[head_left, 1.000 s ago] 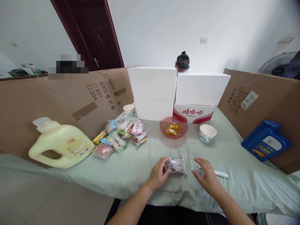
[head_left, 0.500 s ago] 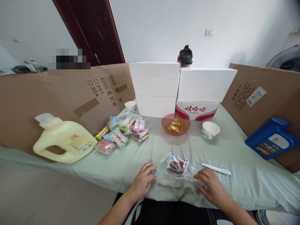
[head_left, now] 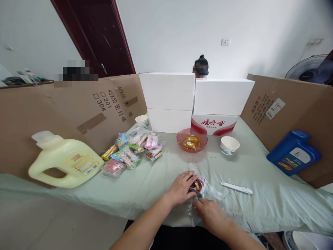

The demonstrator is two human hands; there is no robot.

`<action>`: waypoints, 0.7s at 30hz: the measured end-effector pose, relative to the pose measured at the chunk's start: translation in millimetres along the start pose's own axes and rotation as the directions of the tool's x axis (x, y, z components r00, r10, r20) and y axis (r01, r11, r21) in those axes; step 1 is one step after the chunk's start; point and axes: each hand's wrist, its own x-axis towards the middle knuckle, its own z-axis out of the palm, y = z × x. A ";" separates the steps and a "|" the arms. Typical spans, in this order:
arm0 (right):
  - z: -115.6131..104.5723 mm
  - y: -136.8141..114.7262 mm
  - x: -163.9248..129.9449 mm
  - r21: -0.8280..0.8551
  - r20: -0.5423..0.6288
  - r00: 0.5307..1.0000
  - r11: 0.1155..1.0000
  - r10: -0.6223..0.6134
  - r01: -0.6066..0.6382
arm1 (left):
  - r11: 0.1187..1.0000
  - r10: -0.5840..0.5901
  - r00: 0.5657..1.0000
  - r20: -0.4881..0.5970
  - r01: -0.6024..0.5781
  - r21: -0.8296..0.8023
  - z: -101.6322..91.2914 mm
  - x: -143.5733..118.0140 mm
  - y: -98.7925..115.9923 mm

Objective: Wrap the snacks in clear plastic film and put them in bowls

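Observation:
On the cloth in front of me, a packaged snack cake (head_left: 199, 185) lies on a crumpled sheet of clear plastic film (head_left: 214, 194). My left hand (head_left: 182, 188) grips the packet's left side, fingers over the top and thumb at the near edge, covering part of it. Below the packet, my right hand (head_left: 210, 212) is closed with its fingertips pinched at the film's near edge. A white knife-like cutter (head_left: 236, 188) rests to the right, apart from both hands.
A pink glass bowl (head_left: 191, 147) holds golden packets; a paper bowl (head_left: 229, 146) stands beside it. Several wrapped snacks (head_left: 132, 146) are heaped left, near a yellow jug (head_left: 67, 163). A blue bottle (head_left: 293, 152), white boxes (head_left: 169, 92) and cardboard panels (head_left: 114, 104) surround the table. A person sits behind.
Both hands have moved inward from either side of the film. The left has come onto the packet, and the right has closed at the film's near edge. The view has shifted slightly.

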 end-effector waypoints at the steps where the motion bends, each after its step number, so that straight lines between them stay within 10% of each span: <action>1: 2.3 2.4 0.0 -0.013 0.002 1.000 1.000 0.023 -0.023 | 1.000 -0.017 1.000 0.024 0.017 0.009 0.3 1.5 -0.4; 7: 1.6 49.1 4.7 0.076 -0.290 0.948 0.991 0.130 -0.113 | 0.955 -0.125 0.992 0.004 0.121 -0.272 -4.7 6.9 -11.4; 14: 29.6 80.6 11.8 -0.067 -0.205 0.968 0.984 0.146 -0.162 | 0.451 -0.497 0.864 0.082 0.338 -0.826 -35.9 34.7 -60.8; 21: 24.8 77.3 11.8 -0.051 -0.166 0.973 0.984 0.161 -0.171 | 0.847 -0.501 0.790 -0.354 0.362 -0.390 -84.5 139.2 -61.5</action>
